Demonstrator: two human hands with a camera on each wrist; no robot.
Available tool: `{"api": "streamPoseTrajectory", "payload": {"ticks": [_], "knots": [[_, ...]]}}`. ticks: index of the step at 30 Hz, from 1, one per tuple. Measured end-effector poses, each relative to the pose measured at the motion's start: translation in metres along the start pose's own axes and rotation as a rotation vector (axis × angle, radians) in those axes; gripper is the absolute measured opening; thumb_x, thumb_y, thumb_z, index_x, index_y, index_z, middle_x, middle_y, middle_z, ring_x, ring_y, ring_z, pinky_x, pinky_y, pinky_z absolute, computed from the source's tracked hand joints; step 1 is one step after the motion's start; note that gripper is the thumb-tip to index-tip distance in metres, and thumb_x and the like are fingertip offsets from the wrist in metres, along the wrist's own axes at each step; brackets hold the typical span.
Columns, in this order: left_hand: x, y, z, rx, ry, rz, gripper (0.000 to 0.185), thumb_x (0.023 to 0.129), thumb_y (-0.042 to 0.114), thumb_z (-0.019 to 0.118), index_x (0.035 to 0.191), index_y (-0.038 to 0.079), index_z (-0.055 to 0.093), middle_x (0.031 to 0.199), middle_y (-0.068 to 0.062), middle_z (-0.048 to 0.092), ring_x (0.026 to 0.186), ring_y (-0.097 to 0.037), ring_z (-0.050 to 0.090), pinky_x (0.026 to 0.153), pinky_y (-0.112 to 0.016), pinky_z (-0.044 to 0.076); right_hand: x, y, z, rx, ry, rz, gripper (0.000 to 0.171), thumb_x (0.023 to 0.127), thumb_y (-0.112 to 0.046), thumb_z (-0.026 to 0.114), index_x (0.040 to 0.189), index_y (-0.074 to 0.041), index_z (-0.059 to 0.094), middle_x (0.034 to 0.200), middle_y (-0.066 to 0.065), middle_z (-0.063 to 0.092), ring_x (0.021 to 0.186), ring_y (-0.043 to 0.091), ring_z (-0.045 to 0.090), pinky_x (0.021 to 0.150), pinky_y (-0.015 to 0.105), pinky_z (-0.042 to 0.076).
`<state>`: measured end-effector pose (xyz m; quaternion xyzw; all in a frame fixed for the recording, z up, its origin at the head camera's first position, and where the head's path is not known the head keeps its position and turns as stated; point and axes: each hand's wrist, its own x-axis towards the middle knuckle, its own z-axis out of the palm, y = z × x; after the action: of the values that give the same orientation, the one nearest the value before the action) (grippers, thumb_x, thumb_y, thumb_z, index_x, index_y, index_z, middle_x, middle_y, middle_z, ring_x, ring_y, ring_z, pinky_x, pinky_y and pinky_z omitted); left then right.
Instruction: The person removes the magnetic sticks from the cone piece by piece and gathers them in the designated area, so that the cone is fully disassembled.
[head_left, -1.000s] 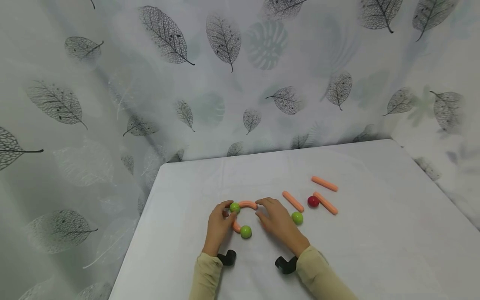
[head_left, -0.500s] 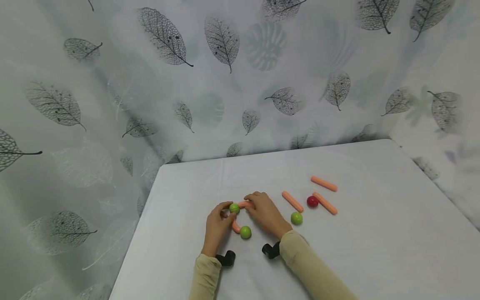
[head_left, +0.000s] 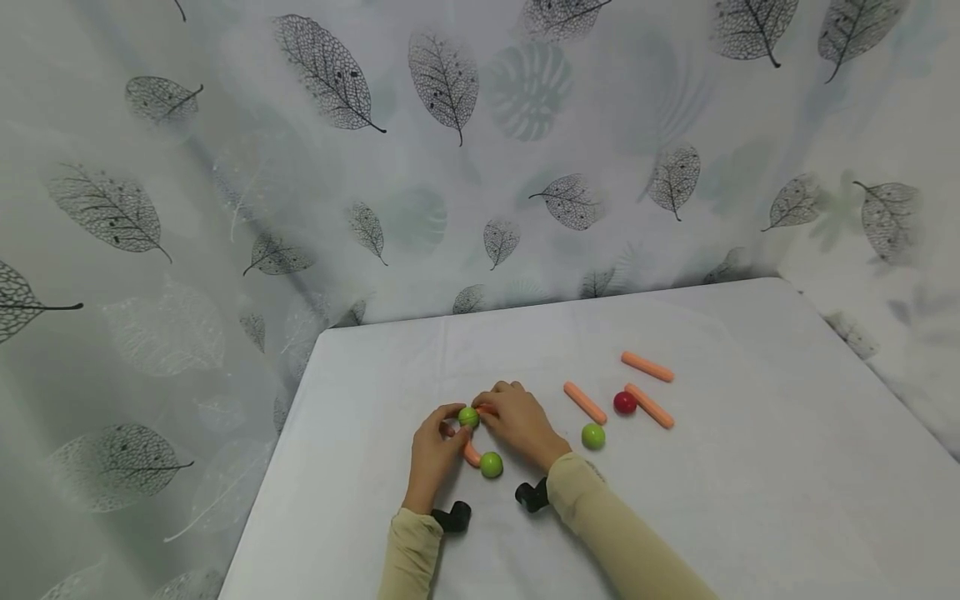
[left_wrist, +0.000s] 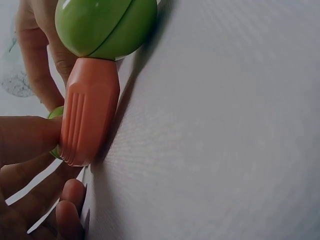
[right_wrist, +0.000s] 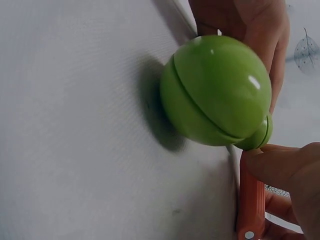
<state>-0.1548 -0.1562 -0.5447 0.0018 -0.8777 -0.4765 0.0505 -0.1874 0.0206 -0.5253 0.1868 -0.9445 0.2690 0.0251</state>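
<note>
On the white table [head_left: 750, 467], my left hand [head_left: 452, 421] pinches a green ball [head_left: 468, 417]. A short orange rod [head_left: 472, 455] runs from it down to a second green ball [head_left: 491, 464]. My right hand [head_left: 491, 403] pinches another orange rod [head_left: 486, 408] at the first ball's right side and covers most of it. In the left wrist view the short orange rod [left_wrist: 90, 115] joins the nearer green ball [left_wrist: 105, 25], with my fingers [left_wrist: 25, 140] at its far end. The right wrist view shows a green ball [right_wrist: 220, 90] up close and my fingers [right_wrist: 285, 167] on an orange rod [right_wrist: 250, 200].
To the right lie three loose orange rods [head_left: 585, 402] [head_left: 647, 367] [head_left: 649, 406], a red ball [head_left: 625, 402] and a green ball [head_left: 593, 436]. A leaf-print curtain [head_left: 450, 167] hangs behind and to the left. The table's left edge is close to my left arm.
My right hand has slid left and curled onto the orange rod beside the upper green ball. The left hand has kept its hold and place.
</note>
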Motion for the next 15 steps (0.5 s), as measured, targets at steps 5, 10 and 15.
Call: {"api": "streamPoseTrajectory", "payload": {"ticks": [5, 10, 15], "knots": [[0.0006, -0.0005, -0.0006, 0.012, -0.004, -0.007, 0.036, 0.088, 0.015, 0.079, 0.124, 0.015, 0.073, 0.106, -0.006, 0.073, 0.08, -0.011, 0.053, 0.068, -0.023, 0.041, 0.0004, -0.0019, -0.0004, 0.014, -0.013, 0.018, 0.018, 0.098, -0.023, 0.074, 0.115, -0.023, 0.077, 0.106, 0.003, 0.068, 0.097, 0.024, 0.059, 0.084, 0.043, 0.054], [-0.0003, 0.0002, -0.0012, 0.003, 0.002, -0.002, 0.036, 0.087, 0.014, 0.08, 0.123, 0.015, 0.074, 0.106, -0.006, 0.073, 0.079, -0.011, 0.053, 0.067, -0.023, 0.041, 0.0013, -0.0037, -0.0012, 0.016, -0.031, 0.025, 0.017, 0.098, -0.021, 0.073, 0.115, -0.022, 0.076, 0.105, 0.004, 0.067, 0.096, 0.024, 0.058, 0.082, 0.042, 0.054], [-0.0012, 0.0008, -0.0006, -0.013, 0.015, 0.005, 0.035, 0.086, 0.013, 0.08, 0.121, 0.014, 0.074, 0.108, -0.006, 0.074, 0.079, -0.01, 0.053, 0.067, -0.023, 0.041, 0.0014, -0.0004, -0.0049, 0.033, 0.012, 0.011, 0.015, 0.098, -0.02, 0.072, 0.112, -0.02, 0.077, 0.102, 0.004, 0.067, 0.093, 0.023, 0.058, 0.079, 0.04, 0.053]]}}
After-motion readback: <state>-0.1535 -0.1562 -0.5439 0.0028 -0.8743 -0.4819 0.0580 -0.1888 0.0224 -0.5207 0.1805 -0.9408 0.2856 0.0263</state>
